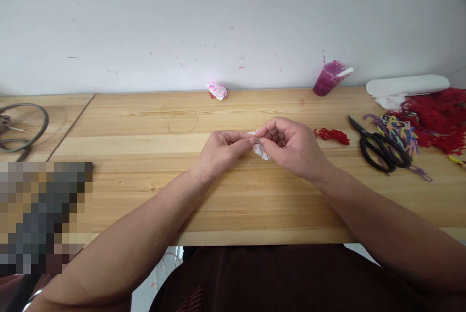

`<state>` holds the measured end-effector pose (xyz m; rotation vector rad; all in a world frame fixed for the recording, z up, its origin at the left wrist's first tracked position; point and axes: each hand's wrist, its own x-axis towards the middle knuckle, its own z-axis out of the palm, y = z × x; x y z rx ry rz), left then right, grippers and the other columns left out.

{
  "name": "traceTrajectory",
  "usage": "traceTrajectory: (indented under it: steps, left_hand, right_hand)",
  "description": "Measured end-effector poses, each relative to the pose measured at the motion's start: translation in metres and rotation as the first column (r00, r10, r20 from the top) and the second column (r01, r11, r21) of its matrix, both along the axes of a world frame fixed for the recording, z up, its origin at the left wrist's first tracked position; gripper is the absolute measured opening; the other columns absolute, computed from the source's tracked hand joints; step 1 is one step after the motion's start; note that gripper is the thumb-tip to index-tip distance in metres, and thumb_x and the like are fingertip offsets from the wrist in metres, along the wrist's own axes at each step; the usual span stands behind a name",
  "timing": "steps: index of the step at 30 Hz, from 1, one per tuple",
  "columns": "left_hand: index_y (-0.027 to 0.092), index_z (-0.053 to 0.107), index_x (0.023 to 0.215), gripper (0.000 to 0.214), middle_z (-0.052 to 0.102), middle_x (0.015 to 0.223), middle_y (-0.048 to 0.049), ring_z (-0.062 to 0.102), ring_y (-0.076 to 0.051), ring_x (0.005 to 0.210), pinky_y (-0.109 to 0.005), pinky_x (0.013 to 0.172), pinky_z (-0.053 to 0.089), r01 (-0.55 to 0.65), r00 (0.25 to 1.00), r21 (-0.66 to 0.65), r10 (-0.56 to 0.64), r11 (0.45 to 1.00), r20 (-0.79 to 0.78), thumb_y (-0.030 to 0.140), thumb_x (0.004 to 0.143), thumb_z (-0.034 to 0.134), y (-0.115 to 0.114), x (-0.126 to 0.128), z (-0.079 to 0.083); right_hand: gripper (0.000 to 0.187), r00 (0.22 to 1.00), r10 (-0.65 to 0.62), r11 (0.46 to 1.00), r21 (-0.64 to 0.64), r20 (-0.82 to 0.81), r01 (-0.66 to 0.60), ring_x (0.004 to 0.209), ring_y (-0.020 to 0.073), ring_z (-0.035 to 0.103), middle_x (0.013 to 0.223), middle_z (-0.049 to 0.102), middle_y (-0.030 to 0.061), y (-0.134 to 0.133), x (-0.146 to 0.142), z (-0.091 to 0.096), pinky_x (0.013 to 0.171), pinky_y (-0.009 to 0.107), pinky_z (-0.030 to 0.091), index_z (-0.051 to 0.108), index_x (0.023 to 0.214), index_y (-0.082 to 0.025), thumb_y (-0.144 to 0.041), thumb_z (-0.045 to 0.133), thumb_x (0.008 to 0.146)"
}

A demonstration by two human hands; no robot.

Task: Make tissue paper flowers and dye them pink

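Left hand (217, 153) and right hand (296, 146) pinch 1 small white piece (262, 152) over a wooden table (145, 152) — red yarn (333, 136), then black scissors (380, 146), to the right.

Soft light is falling evenly on the wall (145, 16) and the counter (145, 152); the upper right corner is looking darker. Coarse pixel blocks (40, 215) are covering part of the lower left.
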<state>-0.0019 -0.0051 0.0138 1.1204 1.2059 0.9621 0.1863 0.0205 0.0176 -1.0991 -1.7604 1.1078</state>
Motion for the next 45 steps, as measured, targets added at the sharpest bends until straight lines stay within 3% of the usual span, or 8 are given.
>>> traceTrajectory:
  steps: [5, 12, 22, 31, 38, 45]
  left_hand:
    - [0.018, 0.084, 0.088, 0.025, 0.08, 0.085, -0.005, 0.07, -0.02, 0.082, -0.029, 0.076, 0.052, -0.002, 0.999, 0.017, 0.003, 1.0, -0.047, 0.042, 0.081, 0.077, 0.0006, 0.0014, 0.0002]
    - [0.017, 0.083, 0.088, 0.025, 0.082, 0.091, -0.0059, 0.071, -0.019, 0.081, -0.029, 0.076, 0.052, -0.092, 0.988, 0.082, 0.101, 0.992, -0.114, 0.04, 0.08, 0.077, 0.0036, 0.0037, -0.0014]
    - [0.019, 0.083, 0.084, 0.015, 0.083, 0.091, -0.0054, 0.075, -0.023, 0.088, -0.031, 0.082, 0.056, -0.128, 0.944, 0.228, 0.189, 0.965, -0.269, 0.032, 0.077, 0.078, 0.0022, 0.0071, 0.001]
    - [0.018, 0.081, 0.084, 0.024, 0.081, 0.085, -0.0054, 0.069, -0.018, 0.074, -0.029, 0.07, 0.051, -0.113, 0.966, 0.148, 0.143, 0.982, -0.215, 0.04, 0.079, 0.076, 0.0057, 0.0044, -0.0018]
    - [0.017, 0.08, 0.085, 0.023, 0.081, 0.087, -0.0059, 0.069, -0.018, 0.077, -0.029, 0.072, 0.051, -0.098, 0.978, 0.136, 0.121, 0.986, -0.172, 0.039, 0.079, 0.077, 0.005, 0.0042, -0.0015]
    - [0.016, 0.076, 0.083, 0.024, 0.078, 0.083, -0.0041, 0.064, -0.015, 0.072, -0.027, 0.068, 0.048, -0.098, 0.972, 0.154, 0.128, 0.983, -0.195, 0.04, 0.08, 0.074, 0.0059, 0.0032, 0.0009]
  right_hand:
    - [0.009, 1.0, -0.001, 1.0, 0.003, 0.008, 0.001, 0.06, 0.011, 0.061, 0.073, 0.069, -0.0001, 0.0002, -0.0005, 0.0006, 0.054, 0.024, 0.049, 0.069, 0.087, -0.019, -0.017, 0.072, 0.08]
    - [0.006, 0.999, 0.018, 0.999, 0.038, -0.038, -0.017, 0.067, 0.0135, 0.066, 0.08, 0.073, 0.0021, -0.0006, -0.0002, -0.0007, 0.062, 0.028, 0.054, 0.068, 0.09, -0.02, -0.021, 0.071, 0.086]
    - [0.012, 0.999, -0.031, 0.998, 0.06, 0.012, 0.03, 0.06, 0.0122, 0.059, 0.073, 0.069, 0.0, -0.0021, -0.004, -0.0038, 0.056, 0.027, 0.048, 0.064, 0.08, -0.021, -0.028, 0.072, 0.086]
    - [0.013, 0.998, -0.066, 0.998, -0.007, 0.014, 0.066, 0.059, 0.0121, 0.058, 0.068, 0.066, -0.0007, 0.0067, -0.0001, -0.0062, 0.056, 0.027, 0.046, 0.061, 0.075, -0.021, -0.023, 0.07, 0.085]
    - [0.02, 1.0, -0.005, 1.0, 0.008, -0.002, 0.005, 0.063, 0.0147, 0.064, 0.075, 0.071, 0.0023, 0.0013, -0.0029, -0.0047, 0.058, 0.029, 0.05, 0.063, 0.083, -0.02, -0.036, 0.073, 0.089]
    - [0.015, 0.998, -0.054, 0.998, 0.016, 0.043, 0.053, 0.058, 0.0112, 0.056, 0.069, 0.066, -0.0007, 0.0045, -0.0009, -0.0071, 0.053, 0.026, 0.043, 0.062, 0.077, -0.02, -0.027, 0.07, 0.087]
